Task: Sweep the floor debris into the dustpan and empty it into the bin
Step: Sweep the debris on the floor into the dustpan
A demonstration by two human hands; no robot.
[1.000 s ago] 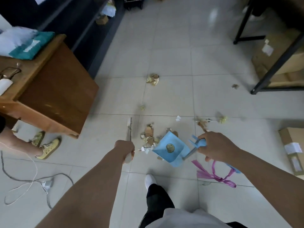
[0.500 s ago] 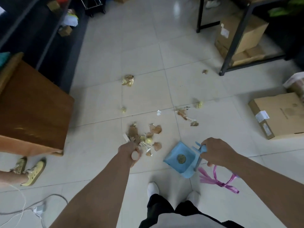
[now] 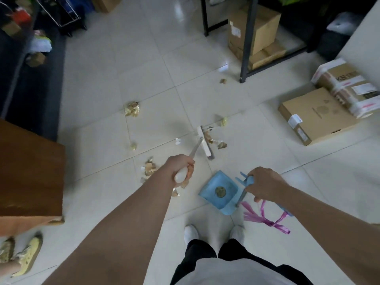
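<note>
1. Glossy pale tiled floor [image 3: 98, 83], grey grout lines, light glare [image 3: 175, 8] at top centre.
2. Brown wooden cabinet [image 3: 28, 171] at left edge.
3. Black metal frame [image 3: 246, 48] upper right, cardboard boxes [image 3: 257, 27] stacked beneath.
4. Flat cardboard box [image 3: 314, 118] on floor, right side.
5. Dark shelving [image 3: 30, 83] along upper left.

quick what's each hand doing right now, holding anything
left hand: grips the broom by its handle.
right hand: grips the dustpan by its handle.

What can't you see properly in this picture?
- Bin: nowhere in the head view.
- Broom handle top: wrapped inside the left hand.
- Dustpan handle: mostly covered by the right hand.
- Scraps: some hidden behind the left arm.
</note>
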